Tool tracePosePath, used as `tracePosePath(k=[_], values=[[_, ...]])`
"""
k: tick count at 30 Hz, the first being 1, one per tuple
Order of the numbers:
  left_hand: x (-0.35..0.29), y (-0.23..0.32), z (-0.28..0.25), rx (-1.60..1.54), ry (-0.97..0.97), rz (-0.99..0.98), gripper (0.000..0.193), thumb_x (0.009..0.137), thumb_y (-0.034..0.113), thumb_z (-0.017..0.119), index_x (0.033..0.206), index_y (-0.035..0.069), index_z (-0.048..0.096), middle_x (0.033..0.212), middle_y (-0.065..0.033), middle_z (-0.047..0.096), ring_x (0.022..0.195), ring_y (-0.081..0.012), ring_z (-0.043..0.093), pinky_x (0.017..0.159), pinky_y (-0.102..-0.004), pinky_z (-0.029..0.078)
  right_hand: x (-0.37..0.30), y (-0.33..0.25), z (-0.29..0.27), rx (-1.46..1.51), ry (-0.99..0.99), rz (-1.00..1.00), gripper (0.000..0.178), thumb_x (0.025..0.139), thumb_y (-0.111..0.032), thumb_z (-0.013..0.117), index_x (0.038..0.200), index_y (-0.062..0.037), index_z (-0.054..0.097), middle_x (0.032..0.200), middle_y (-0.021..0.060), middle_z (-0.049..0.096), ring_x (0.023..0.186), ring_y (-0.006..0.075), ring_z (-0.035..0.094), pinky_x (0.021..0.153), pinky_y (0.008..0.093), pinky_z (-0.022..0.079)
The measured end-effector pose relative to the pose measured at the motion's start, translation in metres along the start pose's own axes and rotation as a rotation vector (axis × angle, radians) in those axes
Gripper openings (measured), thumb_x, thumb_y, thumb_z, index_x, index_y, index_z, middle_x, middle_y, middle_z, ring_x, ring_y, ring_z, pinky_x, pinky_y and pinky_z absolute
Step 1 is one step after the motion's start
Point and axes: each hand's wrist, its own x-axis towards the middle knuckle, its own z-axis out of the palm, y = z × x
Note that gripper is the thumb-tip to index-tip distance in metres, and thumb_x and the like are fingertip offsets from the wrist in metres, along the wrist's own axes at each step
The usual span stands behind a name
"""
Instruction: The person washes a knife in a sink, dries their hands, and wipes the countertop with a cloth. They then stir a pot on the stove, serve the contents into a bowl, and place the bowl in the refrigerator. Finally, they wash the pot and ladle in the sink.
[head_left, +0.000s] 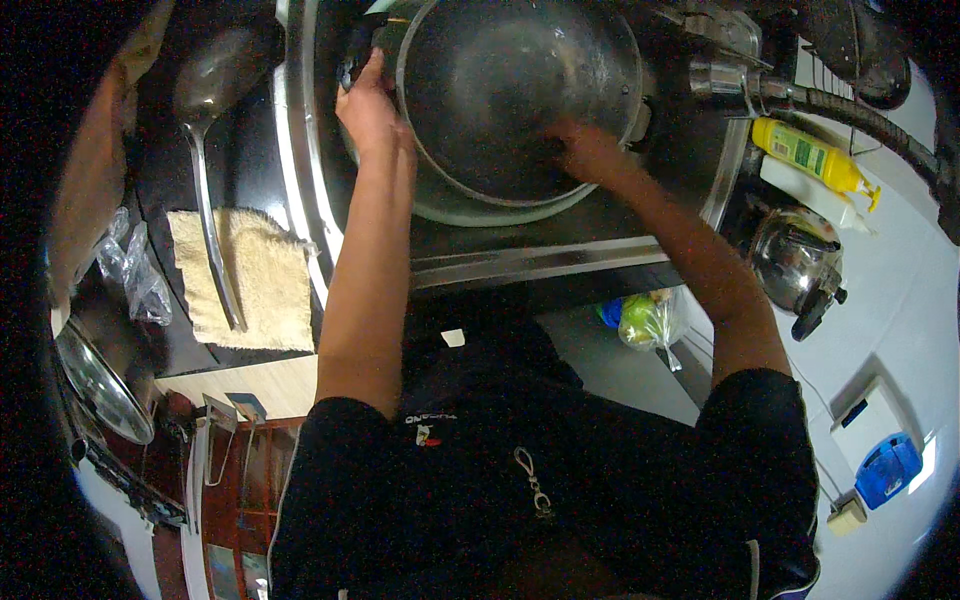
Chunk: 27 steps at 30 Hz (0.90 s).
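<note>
A large dark wok (470,110) sits tilted over the sink, its inside turned up toward me. At its left rim, my left hand (370,115) is closed around the wok's black handle (362,45). My right hand (592,155) reaches inside the wok against its lower right wall. Its fingers are bent together and blurred; a dark patch lies at their tips, and what they hold, if anything, cannot be made out. Under the wok shows the pale green rim of a basin (500,215).
Left of the sink, a large metal spoon (205,190) lies partly on a beige cloth (265,290), near a clear plastic bag (147,285). To the right are a faucet (725,88), a yellow pump bottle (810,157), a white bottle (812,192) and a metal kettle (790,255).
</note>
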Motion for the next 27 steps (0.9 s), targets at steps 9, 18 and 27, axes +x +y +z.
tracePosePath(k=[9, 18, 27], values=[[0.007, 0.012, 0.005, -0.007, -0.137, -0.062, 0.015, 0.074, 0.004, 0.06, 0.088, 0.003, 0.055, 0.074, -0.0042, 0.057, 0.059, -0.0154, 0.051, 0.056, -0.0274, 0.045, 0.068, 0.061, -0.078, -0.495, 0.31, -0.432, 0.025, 0.072, -0.009, 0.047, 0.096, -0.012, 0.055, 0.1, 0.0077, 0.051, 0.095, 0.0271, 0.048, 0.083, 0.0368, 0.041], [0.0, 0.016, 0.017, 0.084, -0.041, -0.001, 0.014, 0.074, 0.003, 0.06, 0.088, 0.002, 0.056, 0.074, -0.0046, 0.058, 0.06, -0.0152, 0.053, 0.053, -0.0266, 0.044, -0.004, 0.014, -0.035, -0.104, -0.185, -0.186, 0.035, 0.062, 0.0, 0.055, 0.095, -0.0104, 0.057, 0.1, 0.0097, 0.05, 0.097, 0.0287, 0.048, 0.084, 0.0372, 0.04], [0.006, 0.017, 0.026, 0.122, -0.17, -0.056, 0.01, 0.073, 0.008, 0.063, 0.079, 0.002, 0.057, 0.067, -0.0036, 0.056, 0.057, -0.0148, 0.052, 0.057, -0.0267, 0.044, 0.101, 0.041, -0.084, -0.473, 0.205, -0.441, 0.028, 0.061, -0.002, 0.058, 0.088, -0.0116, 0.058, 0.094, 0.0098, 0.055, 0.091, 0.0297, 0.05, 0.079, 0.0381, 0.041]])
